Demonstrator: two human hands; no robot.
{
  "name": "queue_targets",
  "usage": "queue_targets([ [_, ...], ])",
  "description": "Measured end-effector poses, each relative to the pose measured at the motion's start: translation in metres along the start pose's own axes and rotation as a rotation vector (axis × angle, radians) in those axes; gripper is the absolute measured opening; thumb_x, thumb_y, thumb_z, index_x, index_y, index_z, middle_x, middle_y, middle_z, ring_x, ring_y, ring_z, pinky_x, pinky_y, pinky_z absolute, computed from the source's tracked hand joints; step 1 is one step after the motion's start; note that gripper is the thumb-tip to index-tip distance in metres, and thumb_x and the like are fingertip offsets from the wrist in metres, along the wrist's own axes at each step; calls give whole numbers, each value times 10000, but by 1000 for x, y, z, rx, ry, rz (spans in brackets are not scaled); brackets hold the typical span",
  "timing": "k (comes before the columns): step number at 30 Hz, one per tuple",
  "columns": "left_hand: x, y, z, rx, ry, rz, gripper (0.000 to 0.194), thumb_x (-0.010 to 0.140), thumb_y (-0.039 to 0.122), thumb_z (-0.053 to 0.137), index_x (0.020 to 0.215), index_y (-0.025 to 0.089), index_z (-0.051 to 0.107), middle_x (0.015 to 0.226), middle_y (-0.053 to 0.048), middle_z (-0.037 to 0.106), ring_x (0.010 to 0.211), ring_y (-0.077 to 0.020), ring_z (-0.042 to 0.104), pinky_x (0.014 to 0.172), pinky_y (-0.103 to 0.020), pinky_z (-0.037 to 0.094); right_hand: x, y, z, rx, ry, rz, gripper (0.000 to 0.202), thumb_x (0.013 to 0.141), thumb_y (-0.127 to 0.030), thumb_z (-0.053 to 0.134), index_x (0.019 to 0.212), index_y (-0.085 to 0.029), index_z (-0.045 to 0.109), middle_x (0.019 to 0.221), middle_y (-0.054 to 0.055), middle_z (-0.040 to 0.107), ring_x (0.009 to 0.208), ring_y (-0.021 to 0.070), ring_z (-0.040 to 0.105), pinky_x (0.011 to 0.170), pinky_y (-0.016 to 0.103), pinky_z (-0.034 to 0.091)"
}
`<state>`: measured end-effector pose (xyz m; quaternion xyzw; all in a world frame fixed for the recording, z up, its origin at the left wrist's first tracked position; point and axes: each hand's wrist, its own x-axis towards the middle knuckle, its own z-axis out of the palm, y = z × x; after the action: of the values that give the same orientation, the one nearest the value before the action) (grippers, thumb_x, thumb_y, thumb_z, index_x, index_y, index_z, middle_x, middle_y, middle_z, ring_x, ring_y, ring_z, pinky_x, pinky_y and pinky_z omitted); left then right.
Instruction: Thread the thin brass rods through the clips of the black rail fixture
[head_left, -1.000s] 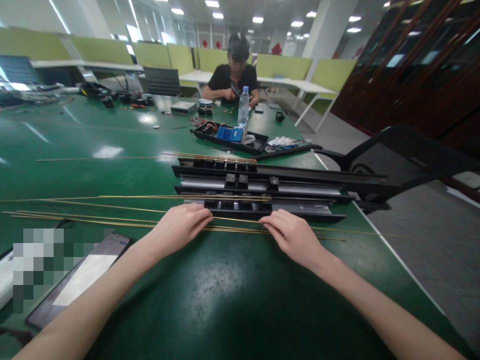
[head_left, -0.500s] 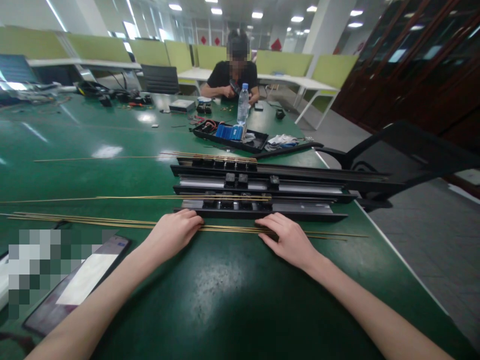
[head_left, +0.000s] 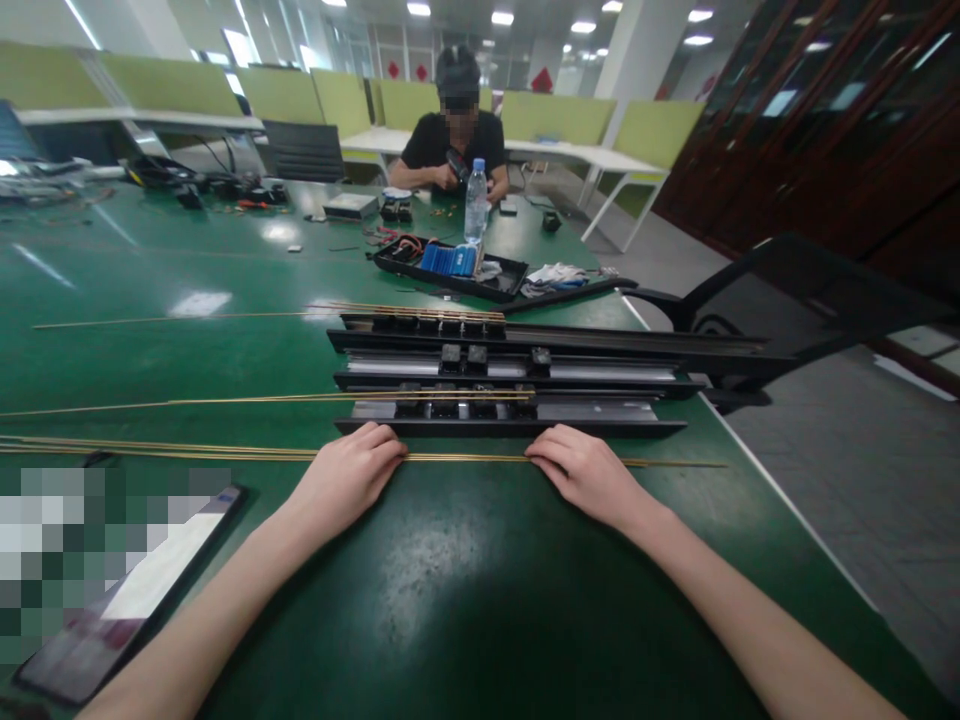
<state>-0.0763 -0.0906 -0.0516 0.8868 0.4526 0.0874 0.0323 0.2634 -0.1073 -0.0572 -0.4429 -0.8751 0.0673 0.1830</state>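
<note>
Thin long brass-coloured rods [head_left: 465, 458] lie in a close bundle across the green table, just in front of the nearest black rail [head_left: 510, 429]. My left hand [head_left: 356, 470] is closed round the bundle, fingertips down at the table. Farther right, my right hand [head_left: 585, 470] pinches the same rods between thumb and fingers. The rods run past both hands, fanning out slightly at the left. More brass rods [head_left: 262, 399] rest across black blocks on the nearest rail. Another set of rods [head_left: 420, 310] lies over the farthest rail [head_left: 600, 342].
A middle rail [head_left: 615, 372] carries several black blocks. Behind are a black tray [head_left: 502, 285] with a blue part, white gloves [head_left: 555, 280] and a water bottle [head_left: 475, 205]. A person [head_left: 450, 150] sits opposite. A phone-like slab [head_left: 157, 590] lies near left; a chair [head_left: 795, 310] stands right.
The rods' right ends were spread apart and now lie together. My right hand's thumb and fingers have closed in on them. The whole view has shifted slightly.
</note>
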Motion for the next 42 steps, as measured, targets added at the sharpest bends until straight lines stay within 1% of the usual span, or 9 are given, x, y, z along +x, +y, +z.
queue_targets([
  [12,1,-1,3,-44,65,-18,335,979,338,371,1122,206,644,1090,-77,648,1002,-205,590,863,-350,504,5,0,7,-74,88,-48,241,968,-158,429,1080,-181,641,1017,89,674,945,206,605,832,371,506],
  [18,2,-3,5,-60,56,1,332,978,325,379,1067,217,680,1091,-69,657,994,-200,593,855,-340,509,8,-6,0,-82,21,-78,167,931,-240,529,1017,-182,661,1020,85,672,961,216,602,826,383,516],
  [24,4,-3,7,-28,44,-2,341,985,304,356,1060,218,677,1061,-71,662,982,-199,594,835,-334,518,7,-1,-1,-112,-35,-80,237,937,-122,455,1022,-181,669,1027,87,679,947,197,619,759,334,544],
  [29,5,0,7,-3,38,-19,351,985,311,353,1033,207,685,1043,-73,671,963,-210,608,799,-350,533,8,4,3,-63,3,-131,254,947,-114,440,1020,-170,677,1019,88,697,955,193,628,774,333,548],
  [32,4,-1,6,-15,64,-23,345,977,328,375,1053,214,692,1064,-70,687,972,-211,628,813,-353,547,2,13,-10,14,19,-142,233,948,-168,471,1008,-205,693,980,61,717,925,180,651,790,335,550],
  [35,1,-3,4,-35,104,-29,349,967,363,403,1096,218,693,1140,-72,695,1026,-213,642,892,-367,549,-23,34,-32,42,175,72,162,905,-257,560,949,-225,713,936,49,726,886,203,671,815,374,551],
  [38,-3,3,8,-53,107,6,377,961,386,421,1217,227,648,1270,-69,658,1149,-223,616,1002,-394,514,-65,67,-50,119,525,530,212,870,-384,593,915,-216,715,953,81,729,909,259,683,862,439,547],
  [40,-4,13,15,-53,95,95,438,954,397,436,1341,234,558,1387,-62,578,1287,-233,526,1093,-417,447,-94,90,-56,245,796,833,297,870,-449,570,892,-188,710,934,137,728,936,294,686,930,474,520],
  [42,-3,25,24,-24,55,199,527,950,414,439,1447,238,431,1503,-58,442,1393,-243,396,1153,-453,373,-118,108,-59,378,895,978,309,856,-453,584,952,-189,712,1116,178,695,1119,321,626,1018,454,469],
])
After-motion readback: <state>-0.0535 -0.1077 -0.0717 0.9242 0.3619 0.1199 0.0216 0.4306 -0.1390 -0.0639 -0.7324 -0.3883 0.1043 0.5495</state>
